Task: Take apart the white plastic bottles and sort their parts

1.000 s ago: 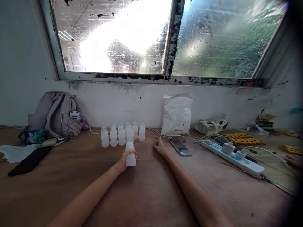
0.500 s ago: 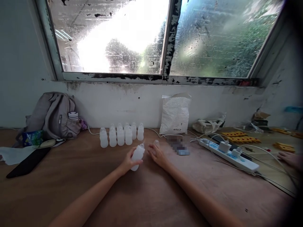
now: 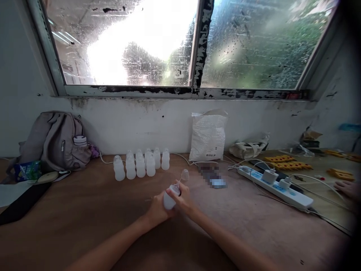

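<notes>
A frosted white bottle [image 3: 170,198] is tilted between my two hands above the brown table [image 3: 135,241]. My left hand [image 3: 158,207] is wrapped round its body. The fingers of my right hand [image 3: 184,197] are closed on its upper part, at the collar. Just beyond my right hand, a small clear cap [image 3: 185,174] rests on the table. Several similar white bottles [image 3: 140,165] stand upright in a group farther back, to the left of my hands.
At the far left are a grey backpack [image 3: 56,143] and a black flat object [image 3: 24,205]. A white plastic bag [image 3: 208,137] leans on the wall. To the right lie a power strip [image 3: 276,188], cables and yellow parts [image 3: 289,163]. Another person's hand [image 3: 345,187] shows at the right edge.
My right hand has left the clear cap and closed on the bottle's top. The bottle has come slightly nearer and to the right in my left hand. The view has shifted a little.
</notes>
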Available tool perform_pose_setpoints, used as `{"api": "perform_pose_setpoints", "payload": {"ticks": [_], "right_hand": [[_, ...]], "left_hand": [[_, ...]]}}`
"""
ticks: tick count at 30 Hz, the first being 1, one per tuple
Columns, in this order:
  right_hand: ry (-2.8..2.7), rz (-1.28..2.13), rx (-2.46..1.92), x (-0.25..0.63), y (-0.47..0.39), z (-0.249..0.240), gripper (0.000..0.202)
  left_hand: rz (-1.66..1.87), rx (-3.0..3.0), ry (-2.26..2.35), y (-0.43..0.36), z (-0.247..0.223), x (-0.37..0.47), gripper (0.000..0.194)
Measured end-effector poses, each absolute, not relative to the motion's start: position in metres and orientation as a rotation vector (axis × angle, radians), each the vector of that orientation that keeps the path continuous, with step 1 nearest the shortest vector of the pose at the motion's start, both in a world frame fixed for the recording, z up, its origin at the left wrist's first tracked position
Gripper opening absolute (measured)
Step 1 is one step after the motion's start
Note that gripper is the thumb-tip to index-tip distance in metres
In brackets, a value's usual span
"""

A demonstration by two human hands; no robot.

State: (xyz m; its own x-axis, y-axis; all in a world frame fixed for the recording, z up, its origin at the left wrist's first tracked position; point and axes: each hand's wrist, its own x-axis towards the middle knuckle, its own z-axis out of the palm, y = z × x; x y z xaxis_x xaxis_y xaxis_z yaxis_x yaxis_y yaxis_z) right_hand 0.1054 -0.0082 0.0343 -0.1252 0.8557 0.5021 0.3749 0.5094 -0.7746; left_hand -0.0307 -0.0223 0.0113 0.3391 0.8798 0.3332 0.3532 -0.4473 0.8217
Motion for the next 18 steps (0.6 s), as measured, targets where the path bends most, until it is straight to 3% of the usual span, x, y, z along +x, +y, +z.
{"api": "perform_pose_setpoints", "payload": {"ticks": [18], "right_hand": [[-1.637, 1.013, -0.863, 0.091, -0.031, 0.077, 0.031]], "left_hand": [[0.707, 1.493, 0.687, -0.047, 0.059, -0.042, 0.009]]}}
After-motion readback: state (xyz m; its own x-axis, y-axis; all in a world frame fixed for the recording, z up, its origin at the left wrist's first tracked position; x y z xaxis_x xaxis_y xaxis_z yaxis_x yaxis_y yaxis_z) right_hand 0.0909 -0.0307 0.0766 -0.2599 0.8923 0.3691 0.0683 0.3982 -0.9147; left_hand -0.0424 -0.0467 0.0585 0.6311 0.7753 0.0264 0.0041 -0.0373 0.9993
